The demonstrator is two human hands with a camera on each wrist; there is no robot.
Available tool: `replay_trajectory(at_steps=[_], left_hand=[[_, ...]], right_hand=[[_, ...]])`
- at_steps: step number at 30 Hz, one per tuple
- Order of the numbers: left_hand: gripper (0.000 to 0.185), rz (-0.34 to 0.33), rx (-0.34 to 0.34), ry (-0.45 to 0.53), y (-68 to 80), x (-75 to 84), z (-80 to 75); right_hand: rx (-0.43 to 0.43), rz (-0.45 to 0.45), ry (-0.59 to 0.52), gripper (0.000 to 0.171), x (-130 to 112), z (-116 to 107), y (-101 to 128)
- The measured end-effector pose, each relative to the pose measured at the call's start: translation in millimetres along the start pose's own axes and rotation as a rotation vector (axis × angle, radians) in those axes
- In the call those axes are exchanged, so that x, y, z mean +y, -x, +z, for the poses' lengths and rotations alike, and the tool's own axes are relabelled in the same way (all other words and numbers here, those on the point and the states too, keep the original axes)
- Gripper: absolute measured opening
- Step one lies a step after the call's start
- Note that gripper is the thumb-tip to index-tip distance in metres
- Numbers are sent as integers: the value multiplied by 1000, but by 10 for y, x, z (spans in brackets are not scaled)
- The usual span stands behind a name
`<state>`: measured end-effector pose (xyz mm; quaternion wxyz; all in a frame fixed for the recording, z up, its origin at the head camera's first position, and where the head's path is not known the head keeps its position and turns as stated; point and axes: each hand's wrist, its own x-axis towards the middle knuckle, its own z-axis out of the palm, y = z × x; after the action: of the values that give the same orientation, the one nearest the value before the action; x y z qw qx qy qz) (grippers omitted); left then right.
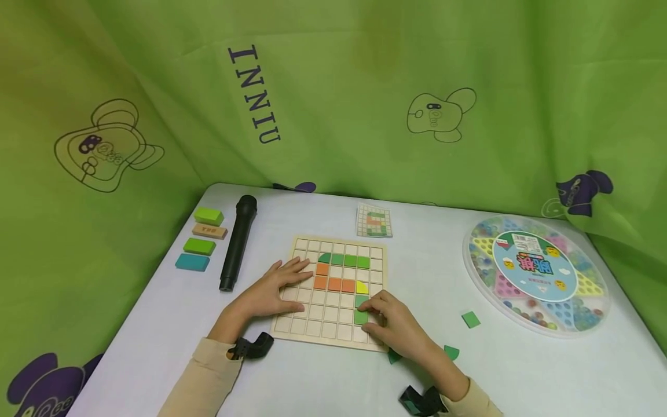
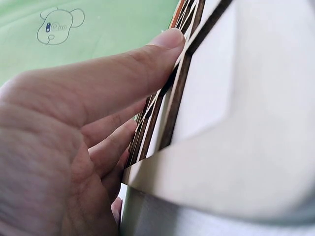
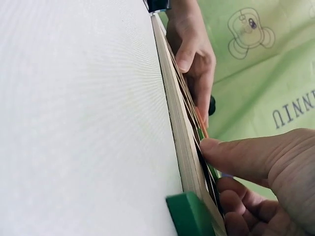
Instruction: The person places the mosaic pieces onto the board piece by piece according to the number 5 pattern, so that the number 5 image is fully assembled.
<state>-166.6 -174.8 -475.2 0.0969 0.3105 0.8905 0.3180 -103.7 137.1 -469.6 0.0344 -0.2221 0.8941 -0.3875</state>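
Pale wood forms the square grid board (image 1: 315, 313), lying flat mid-worktop (image 1: 312, 382), with thin lines marking its cells. From where I stand, a rounded green piece (image 1: 325, 258) and three green squares (image 1: 351, 261) make a row toward its far side. Nearer come four orange squares (image 1: 334, 284), with a yellow quarter-round (image 1: 362, 286) at their right end, then a green tile (image 1: 361, 301) and a second green tile (image 1: 361, 317).

That second tile sits pinched between thumb and finger of the right hand (image 1: 398, 327). Spread over the board's left part, the left hand (image 1: 278, 288) rests with fingers straight.

Beyond the board's far edge lies a pattern card (image 1: 374, 222); to the left, a black microphone (image 1: 238, 243). White surface stretches rightward to a round game case (image 1: 537, 275), one loose green square (image 1: 471, 319) lying between. A dark green piece (image 1: 394, 356) sits just beside the near right corner, under the forearm, where elbow room looks tightest.
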Motion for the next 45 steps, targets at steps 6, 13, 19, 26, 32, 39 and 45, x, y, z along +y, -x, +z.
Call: replay_trajectory(at_steps=[6,13,19,26,32,39,45], left_hand=[[75,-6,-10,18,-4,-14,53],[75,-3,-15,37,5,-4,90],[75,-15,-9,15,3,-10,60],[75,-10,9,20,6,-17,3],[75,-1,-4,16,0,-10,4],[76,8,12,27,-19,-33,8],[75,20,13,34,-19,-44,-4]], right_hand=[[-45,15,-19,29,9,-45,46],[-77,20,-52,32,48,-204,129],[-19,38,-8,34,156,-444,250],[93,43,82,36,332,-755,555],[61,135,123,37,476,-886,913],[7,31,139,39,592,-910,1091],[62,-13,153,36,628,-858,1075]])
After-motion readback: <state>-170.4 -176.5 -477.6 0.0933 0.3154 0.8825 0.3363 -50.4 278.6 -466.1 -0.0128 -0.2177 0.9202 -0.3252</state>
